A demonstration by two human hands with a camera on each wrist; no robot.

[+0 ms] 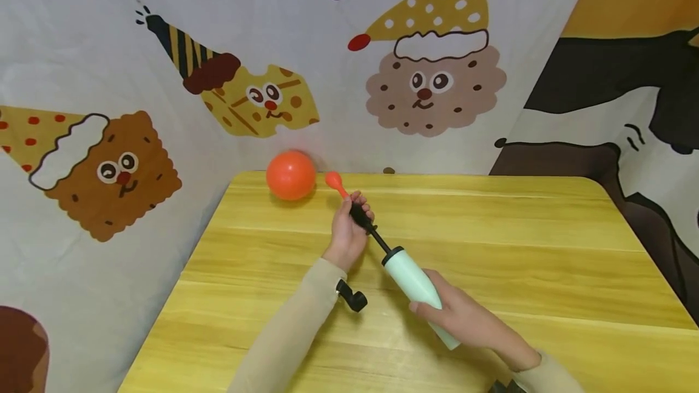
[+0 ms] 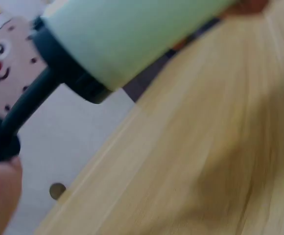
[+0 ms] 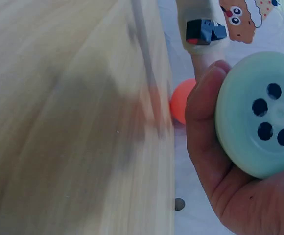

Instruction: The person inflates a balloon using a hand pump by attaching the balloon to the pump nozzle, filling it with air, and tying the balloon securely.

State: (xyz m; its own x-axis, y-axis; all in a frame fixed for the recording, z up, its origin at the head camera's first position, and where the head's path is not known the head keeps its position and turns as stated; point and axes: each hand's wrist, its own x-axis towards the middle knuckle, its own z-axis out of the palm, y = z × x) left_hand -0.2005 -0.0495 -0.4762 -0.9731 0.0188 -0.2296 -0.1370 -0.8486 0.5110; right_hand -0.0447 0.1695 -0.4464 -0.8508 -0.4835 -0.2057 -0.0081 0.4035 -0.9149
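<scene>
Both ends of the mint pump (image 1: 404,267) are gripped mid-frame: the black end (image 1: 360,215) by the left hand (image 1: 347,234), the barrel (image 1: 417,287) by the right hand (image 1: 471,320). Straight, even strokes should best keep the small orange balloon (image 1: 334,180), upper center, seated.

1. Spreads beneath left hand (image 1: 351,230) and right hand (image 1: 464,313) as a wooden table (image 1: 519,247), reaching past both to a straight far edge with rounded corners.
2. Shows yellowish-brown streaked grain, running crosswise on either side of the hands.
3. Bears a round orange balloon (image 1: 291,175) by the far edge, beyond the left hand and leftward, apart from it.
4. Catches soft shadow (image 2: 240,181) beneath the hands.
</scene>
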